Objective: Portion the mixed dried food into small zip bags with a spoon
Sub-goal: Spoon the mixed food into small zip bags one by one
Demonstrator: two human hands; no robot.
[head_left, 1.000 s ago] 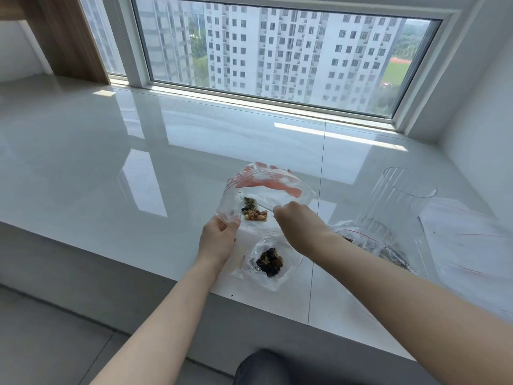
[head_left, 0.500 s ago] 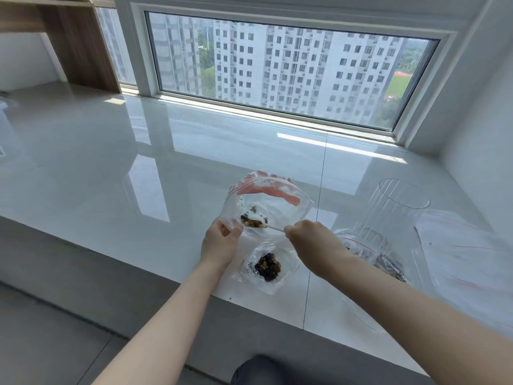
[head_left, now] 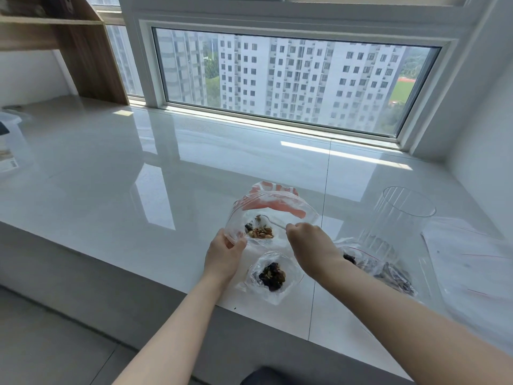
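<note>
The left hand (head_left: 224,252) grips the open bag (head_left: 266,215) at its near rim, above the surface (head_left: 111,176). The right hand (head_left: 313,245) pinches a spoon (head_left: 273,222) reaching into it over the food (head_left: 259,232). A filled bag (head_left: 272,276) lies just nearer.

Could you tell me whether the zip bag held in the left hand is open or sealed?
Open. The left hand holds the bag with its mouth spread wide, and the spoon in the right hand reaches inside.
</note>
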